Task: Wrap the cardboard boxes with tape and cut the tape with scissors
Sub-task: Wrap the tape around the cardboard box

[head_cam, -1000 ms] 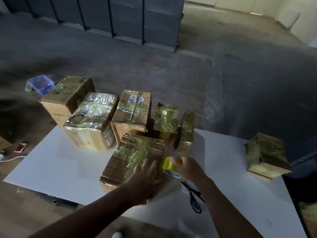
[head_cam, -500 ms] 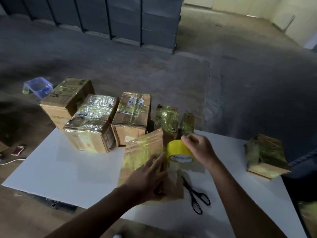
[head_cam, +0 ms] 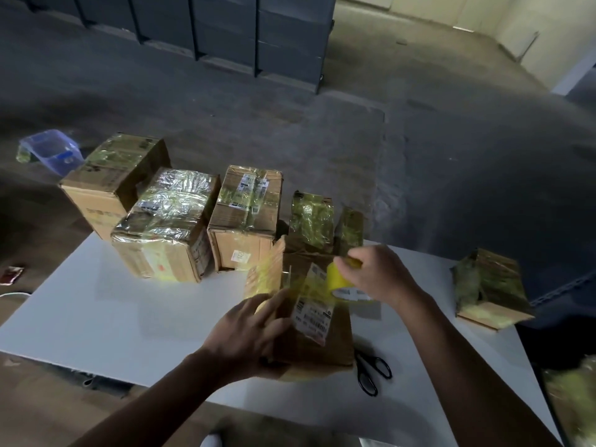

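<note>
Dim concrete floor, dark shelving

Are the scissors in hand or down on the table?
Down: the scissors lie on the table right of the box, untouched. The left hand holds the box; the right hand grips the tape roll.
</note>
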`<action>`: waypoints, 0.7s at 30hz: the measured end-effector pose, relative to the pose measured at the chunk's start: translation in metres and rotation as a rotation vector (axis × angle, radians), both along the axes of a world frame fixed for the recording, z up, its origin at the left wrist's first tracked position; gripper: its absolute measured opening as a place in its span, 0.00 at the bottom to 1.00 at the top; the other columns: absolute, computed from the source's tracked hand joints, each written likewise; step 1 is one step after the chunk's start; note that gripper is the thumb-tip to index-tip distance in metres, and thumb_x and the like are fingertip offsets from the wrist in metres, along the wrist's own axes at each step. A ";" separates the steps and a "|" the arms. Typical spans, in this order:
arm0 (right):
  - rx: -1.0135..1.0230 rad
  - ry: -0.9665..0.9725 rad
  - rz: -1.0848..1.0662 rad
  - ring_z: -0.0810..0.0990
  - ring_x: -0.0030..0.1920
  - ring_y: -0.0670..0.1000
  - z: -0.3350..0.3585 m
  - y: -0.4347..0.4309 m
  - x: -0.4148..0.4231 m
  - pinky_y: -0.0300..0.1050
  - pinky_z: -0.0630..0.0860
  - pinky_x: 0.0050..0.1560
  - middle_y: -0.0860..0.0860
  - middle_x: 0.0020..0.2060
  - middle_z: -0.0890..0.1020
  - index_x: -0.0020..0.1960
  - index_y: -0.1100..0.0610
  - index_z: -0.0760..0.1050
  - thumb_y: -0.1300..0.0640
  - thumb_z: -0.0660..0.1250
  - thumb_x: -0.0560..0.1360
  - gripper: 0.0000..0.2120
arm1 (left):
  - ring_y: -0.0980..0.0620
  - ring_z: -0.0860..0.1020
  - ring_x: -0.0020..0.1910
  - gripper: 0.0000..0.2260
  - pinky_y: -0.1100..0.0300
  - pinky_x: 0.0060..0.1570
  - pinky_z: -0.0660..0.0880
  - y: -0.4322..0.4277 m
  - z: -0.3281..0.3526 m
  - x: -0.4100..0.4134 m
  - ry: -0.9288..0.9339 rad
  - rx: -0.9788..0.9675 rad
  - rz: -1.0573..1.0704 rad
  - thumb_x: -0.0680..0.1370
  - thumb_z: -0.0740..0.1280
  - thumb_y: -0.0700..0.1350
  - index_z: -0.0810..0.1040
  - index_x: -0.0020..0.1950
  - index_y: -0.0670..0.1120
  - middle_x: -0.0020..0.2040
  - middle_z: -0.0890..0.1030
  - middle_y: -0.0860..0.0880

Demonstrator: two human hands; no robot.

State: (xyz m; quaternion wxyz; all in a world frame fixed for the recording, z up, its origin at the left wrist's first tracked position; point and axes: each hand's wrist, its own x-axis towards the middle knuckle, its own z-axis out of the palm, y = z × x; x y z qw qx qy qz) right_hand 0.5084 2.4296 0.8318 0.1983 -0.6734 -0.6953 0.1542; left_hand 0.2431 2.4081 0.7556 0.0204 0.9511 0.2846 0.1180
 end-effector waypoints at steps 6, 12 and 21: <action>-0.053 -0.046 -0.078 0.61 0.24 0.47 -0.011 -0.007 -0.013 0.42 0.57 0.28 0.48 0.22 0.62 0.28 0.54 0.59 0.45 0.61 0.78 0.24 | 0.41 0.77 0.56 0.32 0.49 0.53 0.78 0.004 0.011 -0.004 -0.074 -0.042 0.019 0.67 0.66 0.71 0.72 0.59 0.50 0.64 0.75 0.41; -0.054 -0.086 -0.066 0.60 0.23 0.48 -0.010 0.004 -0.042 0.42 0.58 0.27 0.47 0.22 0.59 0.27 0.54 0.58 0.44 0.60 0.77 0.25 | 0.42 0.60 0.75 0.36 0.46 0.73 0.60 0.010 0.032 0.014 -0.048 -0.086 0.235 0.78 0.50 0.67 0.64 0.75 0.42 0.75 0.63 0.42; -0.077 0.095 0.068 0.69 0.23 0.43 -0.013 0.014 -0.030 0.36 0.65 0.26 0.46 0.22 0.70 0.31 0.53 0.72 0.42 0.61 0.77 0.20 | 0.48 0.34 0.76 0.41 0.49 0.77 0.45 0.019 -0.009 0.022 0.136 -0.255 0.317 0.75 0.41 0.70 0.34 0.76 0.44 0.77 0.34 0.46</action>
